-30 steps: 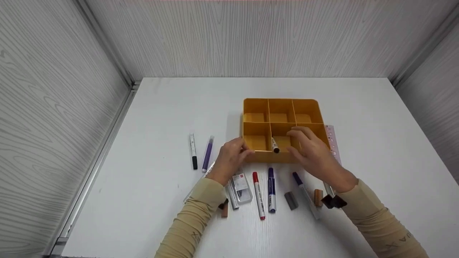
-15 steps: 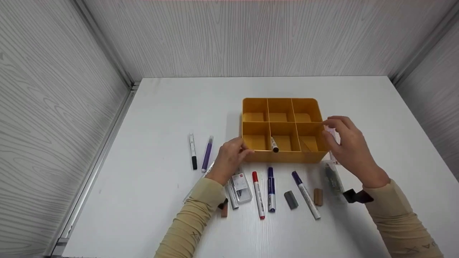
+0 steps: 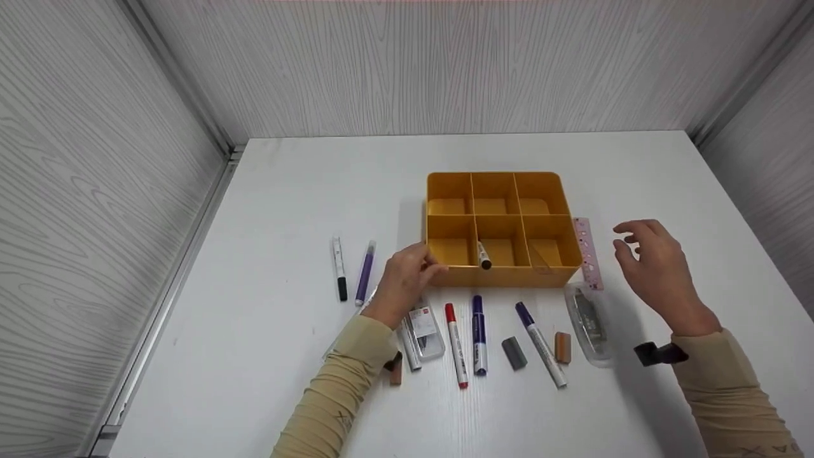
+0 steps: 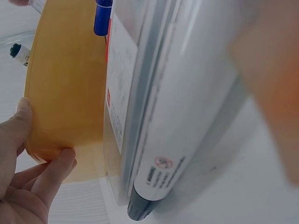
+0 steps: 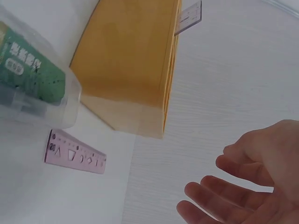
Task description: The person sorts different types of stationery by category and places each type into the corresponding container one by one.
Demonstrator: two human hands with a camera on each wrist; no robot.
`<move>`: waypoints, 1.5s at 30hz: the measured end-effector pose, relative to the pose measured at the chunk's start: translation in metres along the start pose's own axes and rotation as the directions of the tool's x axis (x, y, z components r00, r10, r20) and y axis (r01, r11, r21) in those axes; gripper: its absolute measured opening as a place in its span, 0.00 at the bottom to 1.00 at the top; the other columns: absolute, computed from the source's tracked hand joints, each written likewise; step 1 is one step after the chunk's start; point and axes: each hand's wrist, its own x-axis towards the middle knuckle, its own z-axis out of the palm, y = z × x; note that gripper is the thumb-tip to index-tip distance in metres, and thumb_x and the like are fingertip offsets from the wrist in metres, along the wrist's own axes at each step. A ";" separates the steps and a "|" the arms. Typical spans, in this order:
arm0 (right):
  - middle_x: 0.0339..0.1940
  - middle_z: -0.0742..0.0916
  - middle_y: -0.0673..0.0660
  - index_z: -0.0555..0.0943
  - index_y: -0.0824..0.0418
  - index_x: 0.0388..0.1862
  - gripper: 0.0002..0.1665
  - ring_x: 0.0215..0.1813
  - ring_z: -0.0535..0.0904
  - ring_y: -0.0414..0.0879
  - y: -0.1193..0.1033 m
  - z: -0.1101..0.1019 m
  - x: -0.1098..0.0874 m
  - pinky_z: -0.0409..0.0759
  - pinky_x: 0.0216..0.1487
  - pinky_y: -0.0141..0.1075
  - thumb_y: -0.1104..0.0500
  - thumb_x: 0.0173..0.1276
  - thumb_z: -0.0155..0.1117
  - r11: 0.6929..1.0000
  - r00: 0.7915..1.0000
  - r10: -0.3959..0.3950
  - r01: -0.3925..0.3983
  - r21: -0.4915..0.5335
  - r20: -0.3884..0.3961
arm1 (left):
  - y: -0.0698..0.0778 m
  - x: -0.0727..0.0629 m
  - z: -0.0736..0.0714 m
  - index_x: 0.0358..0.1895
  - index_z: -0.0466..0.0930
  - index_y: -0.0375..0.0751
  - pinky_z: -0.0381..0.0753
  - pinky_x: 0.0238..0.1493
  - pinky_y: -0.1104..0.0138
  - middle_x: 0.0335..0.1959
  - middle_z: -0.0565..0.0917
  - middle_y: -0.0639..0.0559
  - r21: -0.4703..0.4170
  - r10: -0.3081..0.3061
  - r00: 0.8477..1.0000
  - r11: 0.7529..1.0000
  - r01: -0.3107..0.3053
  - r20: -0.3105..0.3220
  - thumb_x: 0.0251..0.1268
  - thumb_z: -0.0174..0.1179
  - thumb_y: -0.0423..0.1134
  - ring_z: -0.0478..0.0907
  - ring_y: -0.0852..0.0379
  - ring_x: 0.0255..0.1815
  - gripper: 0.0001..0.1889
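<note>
In the head view my left hand grips the front left corner of the yellow six-compartment box. The left wrist view shows the thumb on the rim and fingers against the wall of the box. A dark-ended marker leans in the front middle compartment. A thin transparent piece stands in the front right one; its printed top pokes above the rim in the right wrist view. My right hand hovers right of the box, fingers loosely bent, holding nothing. Nearest it lies a pink stencil ruler.
A clear case with a green label lies front right. Before the box are a red marker, blue marker, purple-capped marker, grey block, brown block and small clear box. Two pens lie left.
My right hand has moved from over the front compartments rightward, away from the box, uncovering the transparent piece, pink ruler and clear case. My left hand stays on the corner.
</note>
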 end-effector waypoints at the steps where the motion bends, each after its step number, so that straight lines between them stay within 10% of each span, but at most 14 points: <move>1: 0.50 0.80 0.70 0.78 0.71 0.51 0.12 0.49 0.81 0.64 0.003 0.000 -0.001 0.79 0.45 0.58 0.70 0.70 0.58 1.000 1.000 0.008 -0.008 -0.004 0.009 | 0.000 0.000 0.000 0.37 0.79 0.41 0.81 0.38 0.70 0.34 0.83 0.51 -0.002 0.000 1.000 1.000 0.000 -0.001 0.64 0.64 0.45 0.77 0.60 0.35 0.11; 14: 0.45 0.81 0.72 0.77 0.73 0.53 0.15 0.44 0.81 0.65 0.035 0.017 -0.003 0.81 0.41 0.56 0.65 0.71 0.59 0.988 0.970 0.150 -0.142 -0.056 0.194 | 0.000 -0.001 -0.001 0.38 0.78 0.41 0.81 0.40 0.69 0.35 0.83 0.51 0.014 -0.009 1.000 1.000 0.009 0.010 0.65 0.63 0.46 0.76 0.59 0.37 0.11; 22: 0.50 0.79 0.75 0.71 0.74 0.61 0.28 0.44 0.78 0.62 0.046 0.036 0.002 0.82 0.45 0.52 0.54 0.73 0.60 0.952 0.847 0.307 -0.277 -0.133 0.433 | -0.001 0.000 0.001 0.38 0.79 0.40 0.81 0.38 0.71 0.35 0.83 0.51 -0.002 0.008 1.000 1.000 -0.008 -0.002 0.64 0.64 0.45 0.77 0.60 0.36 0.11; 30: 0.48 0.79 0.71 0.69 0.74 0.63 0.37 0.43 0.77 0.57 0.050 0.047 0.007 0.81 0.39 0.40 0.45 0.71 0.62 0.909 0.754 0.408 -0.388 -0.153 0.515 | -0.001 0.000 0.000 0.38 0.79 0.40 0.81 0.38 0.71 0.35 0.84 0.51 0.015 0.014 1.000 1.000 -0.014 -0.010 0.65 0.63 0.46 0.78 0.59 0.36 0.12; 39: 0.42 0.77 0.68 0.74 0.75 0.55 0.29 0.40 0.73 0.56 0.052 0.050 0.006 0.77 0.35 0.37 0.51 0.70 0.64 0.927 0.792 0.370 -0.347 -0.142 0.485 | 0.001 -0.001 0.000 0.37 0.78 0.41 0.80 0.38 0.71 0.35 0.82 0.52 0.018 -0.009 1.000 1.000 0.009 0.008 0.64 0.63 0.47 0.75 0.61 0.36 0.12; 45: 0.42 0.81 0.70 0.74 0.78 0.54 0.26 0.39 0.76 0.55 0.052 0.050 0.008 0.79 0.34 0.37 0.55 0.72 0.58 0.922 0.781 0.381 -0.358 -0.146 0.495 | 0.001 -0.002 0.000 0.37 0.76 0.42 0.80 0.38 0.72 0.33 0.81 0.53 0.018 -0.011 1.000 1.000 0.011 0.008 0.64 0.63 0.47 0.73 0.61 0.35 0.12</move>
